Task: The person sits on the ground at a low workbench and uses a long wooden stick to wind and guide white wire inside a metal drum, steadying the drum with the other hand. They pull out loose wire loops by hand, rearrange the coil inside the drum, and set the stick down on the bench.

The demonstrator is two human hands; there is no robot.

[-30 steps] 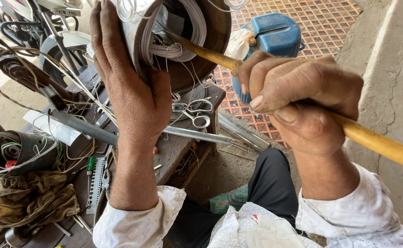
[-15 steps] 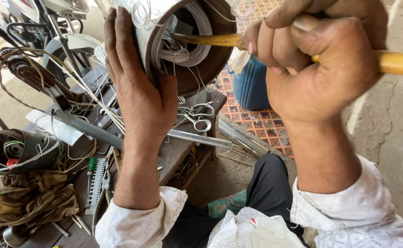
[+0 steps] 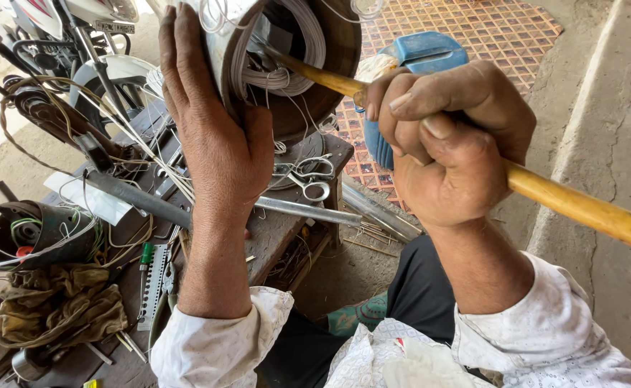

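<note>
Motor stator [image 3: 286, 65] against left hand [image 3: 218, 136], stick [image 3: 581, 205] in right hand [image 3: 448, 140]

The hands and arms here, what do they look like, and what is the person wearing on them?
Both are bare: no gloves, rings or watch show. The left hand and right hand look grimy, with veins and creased knuckles standing out. White sleeves with a faint small pattern are pushed up the forearms, bunched and wrinkled at the cuffs.
</note>
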